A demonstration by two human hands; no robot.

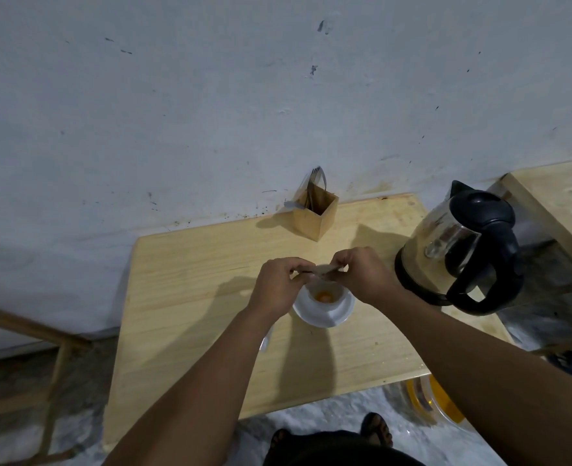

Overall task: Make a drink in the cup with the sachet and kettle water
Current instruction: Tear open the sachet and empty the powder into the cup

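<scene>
A white cup (325, 295) stands on a white saucer (321, 316) in the middle of the wooden table (193, 297). Orange powder lies in the cup's bottom. Just above the cup, my left hand (277, 290) and my right hand (365, 274) both pinch a small brown sachet (325, 271), held flat between them. The hands hide the cup's far rim. A glass kettle (459, 250) with a black lid, handle and base stands to the right of the cup, close to my right wrist.
A wooden box (316, 213) holding cutlery stands at the back of the table against the wall. A white spoon (267, 338) lies partly under my left forearm. A second wooden surface (553, 203) is at far right. A yellow-lidded container (429, 398) sits on the floor.
</scene>
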